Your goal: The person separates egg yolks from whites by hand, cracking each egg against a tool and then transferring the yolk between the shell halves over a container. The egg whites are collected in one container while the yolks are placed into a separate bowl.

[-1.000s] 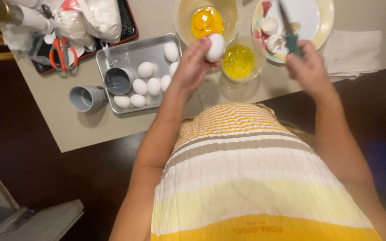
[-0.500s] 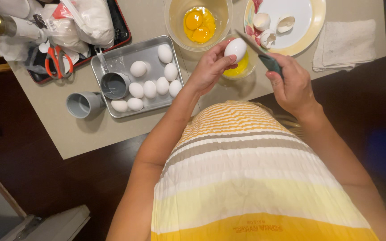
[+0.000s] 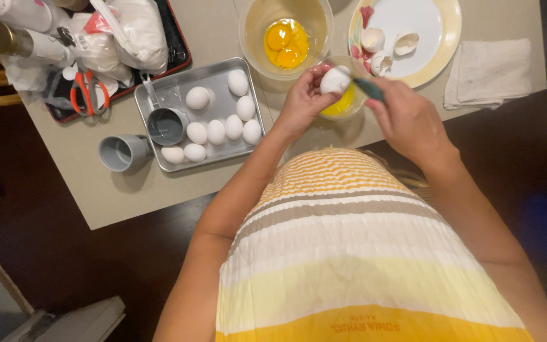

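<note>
White egg [image 3: 335,80] pinched in left grip [image 3: 305,101]; right grip [image 3: 406,120] clasps knife [image 3: 367,89] against it.

L hand [image 3: 304,101] cupped, R hand [image 3: 406,120] gripping, arms fwd

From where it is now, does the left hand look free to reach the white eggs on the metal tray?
Probably not right away: the left hand is closed around a white egg over the small glass bowl. The path itself looks open, as the metal tray with loose white eggs lies just beside it.
</note>
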